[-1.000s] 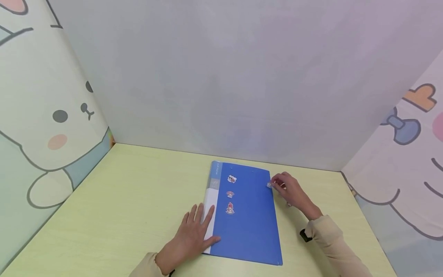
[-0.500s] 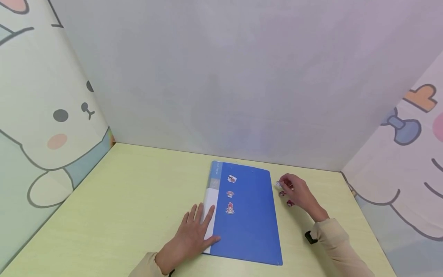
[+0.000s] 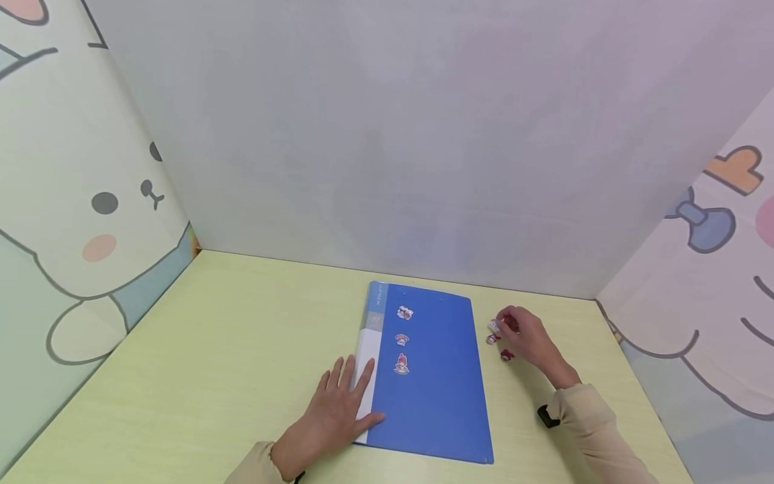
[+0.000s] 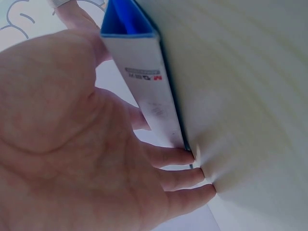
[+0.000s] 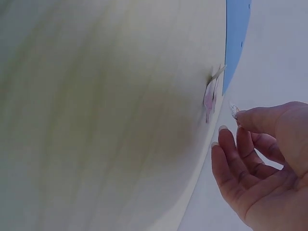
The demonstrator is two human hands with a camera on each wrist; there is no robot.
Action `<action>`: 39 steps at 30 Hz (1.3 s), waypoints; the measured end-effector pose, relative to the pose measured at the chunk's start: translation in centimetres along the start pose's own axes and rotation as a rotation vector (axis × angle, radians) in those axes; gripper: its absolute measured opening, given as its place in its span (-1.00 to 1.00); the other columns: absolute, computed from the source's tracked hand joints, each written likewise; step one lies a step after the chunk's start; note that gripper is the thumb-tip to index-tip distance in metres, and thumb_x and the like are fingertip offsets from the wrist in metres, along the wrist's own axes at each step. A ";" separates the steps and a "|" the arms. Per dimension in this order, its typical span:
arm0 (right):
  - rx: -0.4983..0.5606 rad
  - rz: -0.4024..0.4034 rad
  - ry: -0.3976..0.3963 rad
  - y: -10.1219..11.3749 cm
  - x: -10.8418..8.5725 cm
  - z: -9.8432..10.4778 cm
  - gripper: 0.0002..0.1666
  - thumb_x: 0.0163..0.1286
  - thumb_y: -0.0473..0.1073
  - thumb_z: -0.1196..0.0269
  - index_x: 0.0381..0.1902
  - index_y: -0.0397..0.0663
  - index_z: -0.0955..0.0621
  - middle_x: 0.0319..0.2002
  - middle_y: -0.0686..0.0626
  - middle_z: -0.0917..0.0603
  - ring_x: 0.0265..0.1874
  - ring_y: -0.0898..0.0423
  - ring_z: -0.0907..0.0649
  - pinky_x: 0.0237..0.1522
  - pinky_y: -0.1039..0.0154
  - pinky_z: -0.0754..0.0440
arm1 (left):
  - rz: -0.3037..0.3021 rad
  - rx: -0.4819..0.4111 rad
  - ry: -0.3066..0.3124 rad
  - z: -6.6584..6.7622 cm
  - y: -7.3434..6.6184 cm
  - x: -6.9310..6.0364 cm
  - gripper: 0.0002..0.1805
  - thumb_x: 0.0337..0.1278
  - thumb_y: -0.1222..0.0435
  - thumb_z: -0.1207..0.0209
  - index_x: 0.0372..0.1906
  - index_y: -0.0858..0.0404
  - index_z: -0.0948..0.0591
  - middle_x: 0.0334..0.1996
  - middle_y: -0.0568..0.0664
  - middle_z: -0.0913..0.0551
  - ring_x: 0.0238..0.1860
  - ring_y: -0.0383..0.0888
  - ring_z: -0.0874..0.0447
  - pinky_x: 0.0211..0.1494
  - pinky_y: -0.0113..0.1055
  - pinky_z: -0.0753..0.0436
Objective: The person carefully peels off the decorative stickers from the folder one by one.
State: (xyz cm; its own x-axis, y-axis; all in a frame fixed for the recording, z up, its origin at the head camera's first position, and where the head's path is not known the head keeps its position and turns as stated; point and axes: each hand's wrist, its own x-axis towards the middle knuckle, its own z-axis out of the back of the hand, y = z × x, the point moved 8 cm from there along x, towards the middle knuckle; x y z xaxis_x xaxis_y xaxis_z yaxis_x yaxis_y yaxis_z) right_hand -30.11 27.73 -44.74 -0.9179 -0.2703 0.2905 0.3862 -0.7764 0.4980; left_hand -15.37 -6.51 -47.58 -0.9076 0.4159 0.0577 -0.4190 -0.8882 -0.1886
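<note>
A blue file folder lies on the table with its pale spine on the left. My left hand rests across that spine with spread, straight fingers; in the left wrist view, several fingertips touch the table beside it. Right of the folder, my right hand pinches a small whitish sticker between thumb and finger. Just beneath it on the table are a red-and-white sticker and a dark red sticker. Three cartoon stickers sit in a column on the cover, the lowest with a red top.
The pale yellow table reaches back to a plain grey wall. Cartoon-printed panels stand at the left and right. A dark band shows at the right sleeve.
My right hand has moved right from the folder's upper right edge to the loose stickers, carrying the whitish sticker. Left hand and folder stay put.
</note>
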 end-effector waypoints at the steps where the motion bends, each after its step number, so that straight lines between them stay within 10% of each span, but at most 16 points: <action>1: -0.004 -0.005 0.002 -0.1 0.0 0.0 -0.94 0.39 -0.43 -0.30 -0.21 -0.34 -0.62 -0.37 -0.08 -0.59 -0.39 0.09 -0.54 -0.36 0.27 -0.54 | -0.001 -0.007 0.001 0.2 -0.1 0.0 -0.03 0.34 -0.32 -0.08 0.59 0.22 -0.19 0.43 0.41 -0.30 0.41 0.42 -0.29 0.32 0.30 -0.42; 39: -0.058 -0.053 0.083 -0.7 -0.8 0.1 -0.93 0.37 -0.40 -0.34 -0.26 -0.33 -0.64 -0.35 -0.15 -0.59 -0.39 0.00 -0.63 -0.33 0.09 -0.62 | 0.030 -0.033 0.057 1.2 -0.5 0.0 -0.03 0.27 -0.27 -0.20 0.56 0.25 -0.26 0.43 0.42 -0.30 0.43 0.41 -0.27 0.35 0.28 -0.41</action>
State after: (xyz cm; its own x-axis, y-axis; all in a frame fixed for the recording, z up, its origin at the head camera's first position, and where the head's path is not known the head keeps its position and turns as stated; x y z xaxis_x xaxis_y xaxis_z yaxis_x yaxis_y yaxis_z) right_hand -29.60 28.54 -45.30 -0.9423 -0.2718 0.1952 0.3329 -0.8221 0.4619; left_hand -15.20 -6.31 -46.32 -0.9164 0.4003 -0.0046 -0.3895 -0.8940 -0.2215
